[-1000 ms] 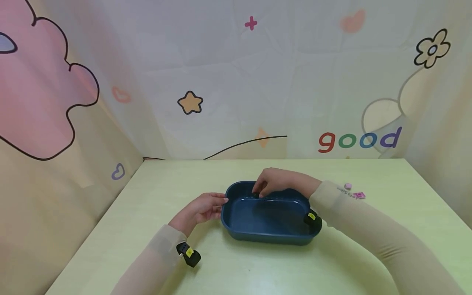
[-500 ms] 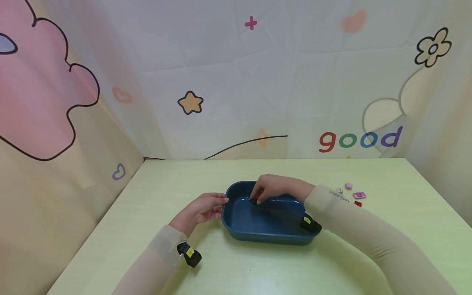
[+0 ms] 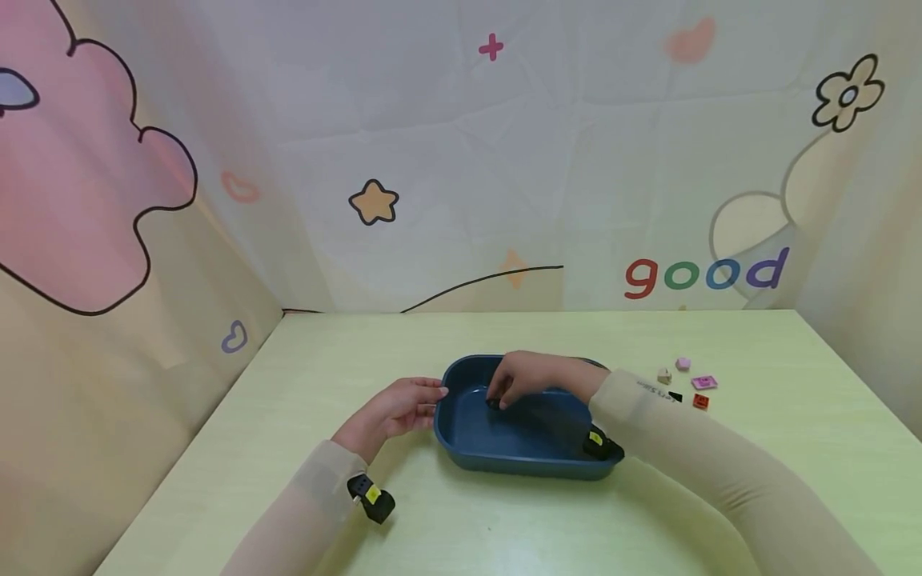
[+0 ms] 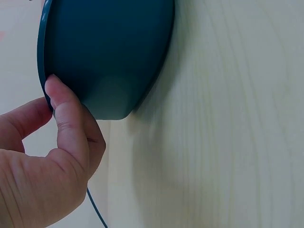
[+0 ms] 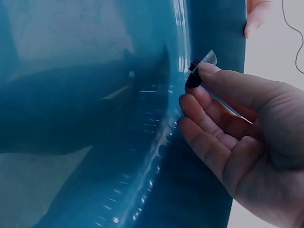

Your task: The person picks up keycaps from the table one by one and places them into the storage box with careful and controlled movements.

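A dark blue rectangular basin [image 3: 533,462] with rounded corners stands on the table. My left hand [image 3: 405,404] holds its left end, the rim pinched between thumb and fingers, as the left wrist view [image 4: 61,137] also shows. Inside the basin, near its left back part, my right hand [image 3: 526,374] pinches a small black piece [image 5: 194,78] with a clear, whitish tip, between thumb and forefinger. The piece's exact kind cannot be told. Reflections and drops like water show along the basin's inner wall in the right wrist view.
Several small pieces lie on the table right of the basin: a pink one [image 3: 683,364], a pink flat one [image 3: 703,382], a red one [image 3: 701,402], a beige one [image 3: 664,376] and a black one [image 3: 675,396] partly behind the right sleeve. A printed curtain [image 3: 461,160] hangs behind.
My right hand has moved down and toward the front inside the basin, still pinching the black piece. Its sleeve has uncovered more small pieces at the right. The left hand has stayed put.
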Available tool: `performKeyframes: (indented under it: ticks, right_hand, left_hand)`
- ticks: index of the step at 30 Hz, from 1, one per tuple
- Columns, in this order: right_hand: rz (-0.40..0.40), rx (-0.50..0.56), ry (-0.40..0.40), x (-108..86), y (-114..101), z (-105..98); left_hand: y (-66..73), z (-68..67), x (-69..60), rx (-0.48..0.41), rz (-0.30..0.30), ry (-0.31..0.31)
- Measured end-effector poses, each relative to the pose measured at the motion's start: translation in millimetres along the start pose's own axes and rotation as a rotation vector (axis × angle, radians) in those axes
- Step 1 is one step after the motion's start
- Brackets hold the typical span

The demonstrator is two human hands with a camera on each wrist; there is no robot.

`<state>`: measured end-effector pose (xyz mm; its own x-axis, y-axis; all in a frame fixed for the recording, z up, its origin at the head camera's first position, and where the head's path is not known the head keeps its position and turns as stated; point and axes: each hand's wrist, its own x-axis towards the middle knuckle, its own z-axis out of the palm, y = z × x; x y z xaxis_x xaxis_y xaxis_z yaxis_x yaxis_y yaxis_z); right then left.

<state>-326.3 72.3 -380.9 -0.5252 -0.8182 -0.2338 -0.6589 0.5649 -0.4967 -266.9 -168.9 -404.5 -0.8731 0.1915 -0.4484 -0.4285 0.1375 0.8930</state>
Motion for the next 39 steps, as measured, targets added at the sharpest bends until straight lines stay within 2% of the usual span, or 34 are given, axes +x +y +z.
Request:
performKeyframes:
  ticks: [20, 39]
  right_hand:
    - [0.012, -0.007, -0.035, 9.8, 1.3, 13.1]
    - [0.03, -0.018, -0.034, 12.5, -5.3, 14.5]
  left_hand:
    - [-2.0, -1.0, 0.7, -0.006, 0.009, -0.027]
    - [-2.5, -1.4, 1.2, 0.0, 0.008, -0.012]
